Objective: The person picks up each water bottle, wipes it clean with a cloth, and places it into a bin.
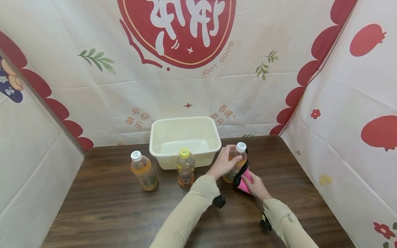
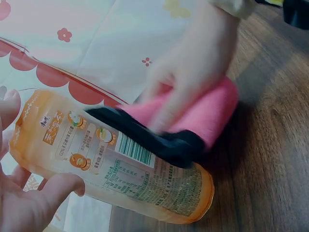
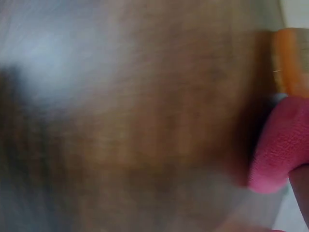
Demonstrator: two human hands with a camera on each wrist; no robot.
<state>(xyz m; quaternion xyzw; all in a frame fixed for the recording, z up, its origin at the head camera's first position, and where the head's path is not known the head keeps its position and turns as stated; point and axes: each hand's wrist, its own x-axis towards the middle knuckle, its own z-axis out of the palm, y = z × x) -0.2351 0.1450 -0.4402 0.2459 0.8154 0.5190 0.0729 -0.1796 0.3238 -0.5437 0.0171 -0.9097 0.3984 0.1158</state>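
Looks like a bottle wipe-down. Got the white-capped drink bottle clamped in the left hand, tilted, just right of the cream plastic bin, at the bench. Can't tell whether resting on the wood or slightly lifted. Got the black-edged pink cloth pinched in the right hand, bunched over the label and partly across the barcode. So, both hands full, close together but not touching.

To do it well: hold high, near the cap, firm enough to stop any spinning but not hard enough to buckle the probably thin plastic. Flatten the cloth round the curve instead of dabbing with a bunched fold. Stroke lengthwise, then roll a bit for the hidden side. Go easy on label edges, could catch. Also mind the yellow-capped bottle beside the left sleeve, could tip with one bump.
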